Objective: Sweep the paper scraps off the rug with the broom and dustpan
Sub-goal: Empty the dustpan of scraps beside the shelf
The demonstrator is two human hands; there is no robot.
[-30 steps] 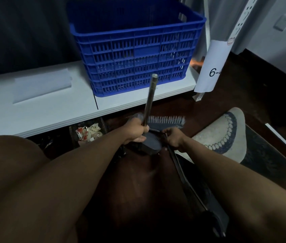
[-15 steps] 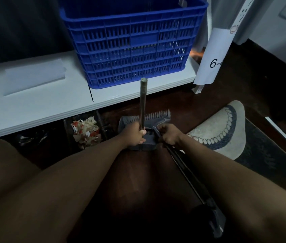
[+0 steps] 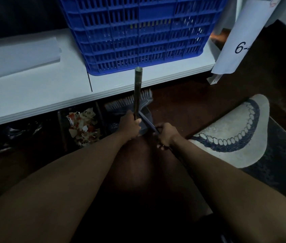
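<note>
My left hand grips the upright metal handle of the grey dustpan, whose comb teeth point up just under the edge of the white shelf. My right hand is closed on the dark broom stick, which runs diagonally down to the right beneath my forearm. The broom head is hidden. A heap of white, red and yellow paper scraps lies in a dark container under the shelf, left of the dustpan. The pale rug with a dark scalloped border lies on the floor to the right.
A low white shelf crosses the view, carrying a blue slatted crate and a sheet of paper. A hanging white label reads "6-". The floor is dark wood. A dark mat lies beside the rug.
Both hands have carried the dustpan and broom stick left and closer to the shelf. The dustpan handle stands more upright, and its teeth sit under the shelf edge.
</note>
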